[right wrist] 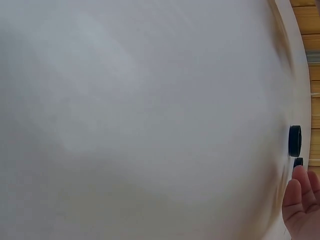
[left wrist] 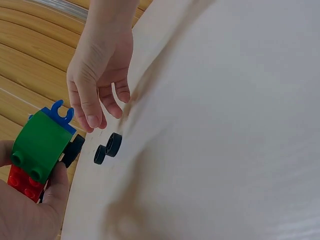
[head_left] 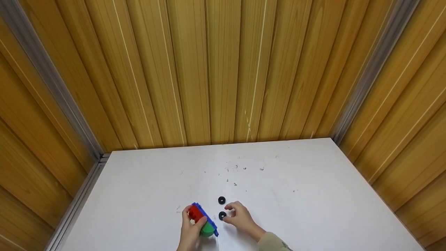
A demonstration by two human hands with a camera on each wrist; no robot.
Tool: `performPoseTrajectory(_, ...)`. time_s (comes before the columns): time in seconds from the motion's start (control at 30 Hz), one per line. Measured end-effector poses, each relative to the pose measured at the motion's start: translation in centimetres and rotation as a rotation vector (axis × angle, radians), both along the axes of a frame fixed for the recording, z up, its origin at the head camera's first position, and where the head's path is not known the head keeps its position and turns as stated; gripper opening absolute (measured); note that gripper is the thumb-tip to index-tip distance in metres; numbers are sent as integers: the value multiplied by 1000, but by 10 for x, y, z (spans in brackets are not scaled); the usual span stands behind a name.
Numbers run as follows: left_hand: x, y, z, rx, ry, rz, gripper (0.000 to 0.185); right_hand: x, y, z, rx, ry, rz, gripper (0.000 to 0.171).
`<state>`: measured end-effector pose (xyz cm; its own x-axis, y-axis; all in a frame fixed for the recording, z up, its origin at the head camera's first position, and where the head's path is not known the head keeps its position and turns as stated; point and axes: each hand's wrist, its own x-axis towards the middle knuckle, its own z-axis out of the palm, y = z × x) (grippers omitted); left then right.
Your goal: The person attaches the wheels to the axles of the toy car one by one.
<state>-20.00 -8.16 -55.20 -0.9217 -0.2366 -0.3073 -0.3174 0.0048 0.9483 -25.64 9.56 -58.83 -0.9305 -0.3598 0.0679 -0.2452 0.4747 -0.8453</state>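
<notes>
My left hand (head_left: pixel 189 230) grips a toy vehicle of building blocks, with a red block (head_left: pixel 197 212), a green curved block (head_left: pixel 207 228) and a blue base (head_left: pixel 210 221). In the left wrist view, a blue hook (left wrist: pixel 61 112) sticks out from its end, and a black wheel (left wrist: pixel 74 149) sits at its side. Two loose black wheels stand on the table, a near wheel (head_left: pixel 222 215) and a far wheel (head_left: pixel 222 200). Beside the near one is my right hand (head_left: pixel 241 219), thumb and fingers parted and nothing held. The toy's far side is hidden in the head view.
A white table (head_left: pixel 146 184) with small dark scuffs lies under both hands. Wood-patterned walls (head_left: pixel 223 76) rise behind it and at both sides, with grey metal posts (head_left: pixel 366 76) in the corners.
</notes>
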Motion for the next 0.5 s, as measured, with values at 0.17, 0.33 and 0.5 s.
performPoseTrajectory(0.17,-1,1,1,0,-27,-6,71,-2,-3,-4,33,28,-7,34)
performPoseTrajectory(0.33,-1,2,0,-3,-2,-5,71,-3,-6,-5,98,68,-22,34)
performPoseTrajectory(0.5,-1,3,0,2,11,-3,69,-4,-8,-7,205,78,-32,34)
